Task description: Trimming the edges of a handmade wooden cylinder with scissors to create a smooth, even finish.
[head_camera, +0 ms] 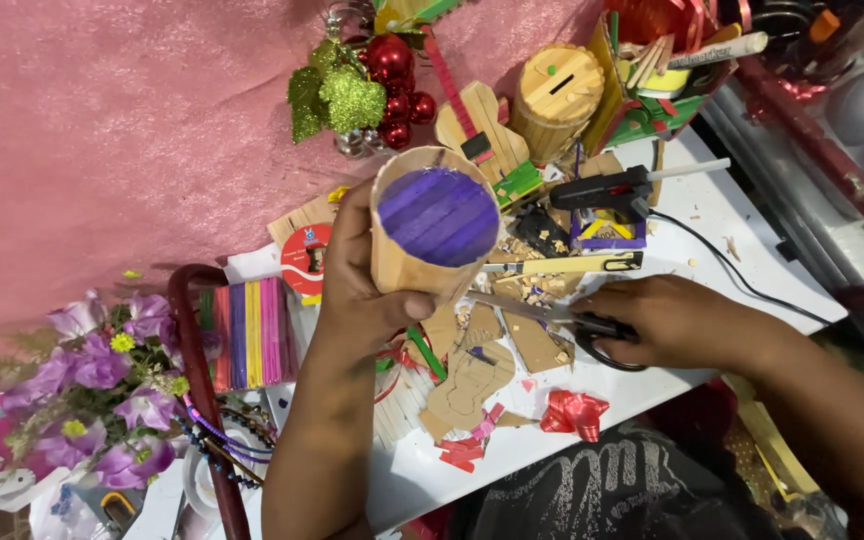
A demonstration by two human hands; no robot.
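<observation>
Left hand [357,290] grips the stick cup [434,222], purple bottom up; right hand [657,320], at four o'clock from it, holds scissors [552,312] pointing at ten o'clock.

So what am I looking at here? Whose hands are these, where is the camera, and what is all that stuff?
There is no machine here: a person works with bare hands, and the one camera sits on their head, looking down. The left hand holds up a stick-built cup with a purple bottom. The right hand rests on black-handled scissors lying on the white table. Also on the table are a black glue gun, cardboard cutouts, a pack of coloured sticks and a red bow. Behind stand red baubles and a wooden box with a slot; purple flowers sit at the left.
</observation>
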